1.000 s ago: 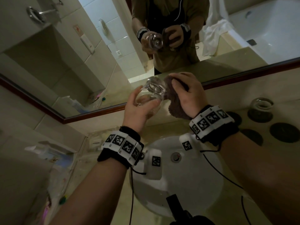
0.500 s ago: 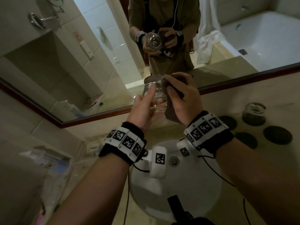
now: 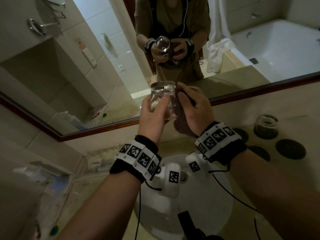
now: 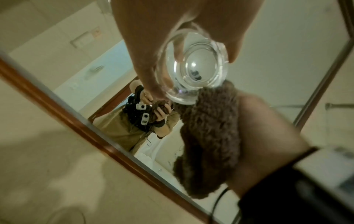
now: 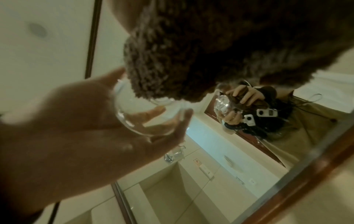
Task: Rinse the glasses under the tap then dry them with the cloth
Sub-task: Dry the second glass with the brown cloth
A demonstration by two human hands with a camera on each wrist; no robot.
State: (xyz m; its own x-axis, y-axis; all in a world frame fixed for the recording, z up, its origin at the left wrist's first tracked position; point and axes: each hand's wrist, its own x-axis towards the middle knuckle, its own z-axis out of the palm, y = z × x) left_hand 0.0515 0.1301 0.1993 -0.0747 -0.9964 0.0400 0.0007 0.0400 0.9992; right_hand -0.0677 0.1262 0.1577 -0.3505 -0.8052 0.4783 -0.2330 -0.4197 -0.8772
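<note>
My left hand (image 3: 155, 111) grips a clear glass (image 3: 162, 96) above the sink, thick base pointing up and away toward the mirror. In the left wrist view I look into the mouth of the glass (image 4: 193, 69), with my fingers curled round its wall. My right hand (image 3: 194, 108) holds a brown fluffy cloth (image 3: 180, 122) bunched against the right side of the glass. The cloth (image 5: 220, 45) fills the top of the right wrist view, touching the glass (image 5: 145, 118). A second glass (image 3: 265, 126) stands on the counter at the right.
A white round sink basin (image 3: 207, 213) lies below my wrists. Dark round coasters (image 3: 290, 148) sit on the counter at right. A wood-framed mirror (image 3: 97, 132) runs along the wall. Packets and clutter (image 3: 43, 174) lie on the counter at left.
The glass has been turned in my left hand from tilted sideways to base up. My right hand and the cloth shifted from over the glass to its right side.
</note>
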